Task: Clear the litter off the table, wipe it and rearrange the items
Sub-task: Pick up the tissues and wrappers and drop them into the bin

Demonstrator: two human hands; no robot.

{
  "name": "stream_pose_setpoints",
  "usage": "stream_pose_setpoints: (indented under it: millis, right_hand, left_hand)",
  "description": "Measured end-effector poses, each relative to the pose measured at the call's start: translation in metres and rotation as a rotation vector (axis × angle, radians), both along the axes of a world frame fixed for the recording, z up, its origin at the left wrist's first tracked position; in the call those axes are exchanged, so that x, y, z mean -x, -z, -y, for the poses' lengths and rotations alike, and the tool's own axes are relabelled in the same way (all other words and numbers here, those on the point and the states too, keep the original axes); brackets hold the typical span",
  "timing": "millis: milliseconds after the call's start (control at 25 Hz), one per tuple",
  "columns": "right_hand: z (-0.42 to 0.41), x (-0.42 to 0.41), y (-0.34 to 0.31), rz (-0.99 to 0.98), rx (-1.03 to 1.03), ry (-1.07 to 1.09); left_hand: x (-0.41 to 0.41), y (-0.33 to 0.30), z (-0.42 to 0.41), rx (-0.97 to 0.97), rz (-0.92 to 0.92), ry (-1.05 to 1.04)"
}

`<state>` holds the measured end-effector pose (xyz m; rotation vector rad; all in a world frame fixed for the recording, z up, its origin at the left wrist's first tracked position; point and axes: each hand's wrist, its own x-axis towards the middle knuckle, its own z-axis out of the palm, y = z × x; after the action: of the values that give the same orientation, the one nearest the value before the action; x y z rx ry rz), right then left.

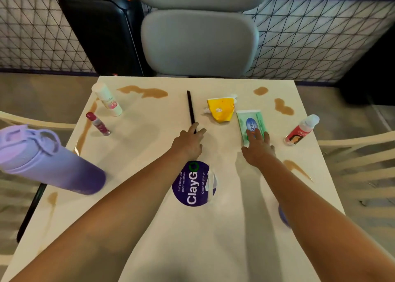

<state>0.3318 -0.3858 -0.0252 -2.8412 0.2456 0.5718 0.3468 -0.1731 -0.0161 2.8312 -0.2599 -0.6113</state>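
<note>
Black stick (190, 108) disappeared under the left hand (189, 142) fingers; grip unclear. Right hand (257, 148), fingers straight, covered the green wipes pack (250, 121) at its six o'clock end.

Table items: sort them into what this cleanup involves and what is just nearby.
Involved: yellow wrapper, black stick, wipes pack, brown spills, white bottle, pink tube, red bottle, purple flask.
Nearby: grey chair, black suitcase.

The purple bottle (49, 159) at nine o'clock is blurry, its top cut off by the edge. The right hand (257, 148) hides the wipes pack's (251, 122) near end.
</note>
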Motion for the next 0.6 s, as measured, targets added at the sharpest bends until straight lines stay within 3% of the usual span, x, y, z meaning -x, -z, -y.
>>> stream_pose_setpoints:
  millis: [120, 400, 600]
  right_hand:
    - [0.001, -0.002, 0.016, 0.015, 0.054, -0.032]
    - [-0.013, 0.004, 0.035, 0.127, 0.032, 0.144]
    - [-0.007, -0.005, 0.025, 0.103, 0.037, 0.304]
  left_hand:
    - [-0.009, 0.009, 0.001, -0.101, -0.031, -0.018]
    - [-0.001, 0.023, -0.004, 0.011, 0.130, -0.359]
    - [0.017, 0.028, -0.019, 0.292, 0.110, -0.650]
